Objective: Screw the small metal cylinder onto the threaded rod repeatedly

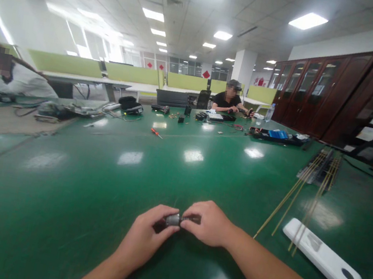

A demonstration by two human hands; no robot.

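A small grey metal cylinder [173, 219] lies sideways between the thumb and fingers of my left hand [145, 233], low over the green tabletop. Its left part is hidden by my fingers. My right hand [209, 223] is closed in a pinch just to the right, around a thin dark piece [190, 218] at the cylinder's right end. I cannot tell whether this piece is joined to the cylinder or only touches it, and the fingers cover part of it.
The glossy green table [88, 204] stretches ahead. An orange-handled screwdriver [155, 132] lies beyond my hands. To the right are a long white device [322, 257] and several thin yellowish sticks [293, 197]. Farther off sit a black tray [277, 136], cables, and two people.
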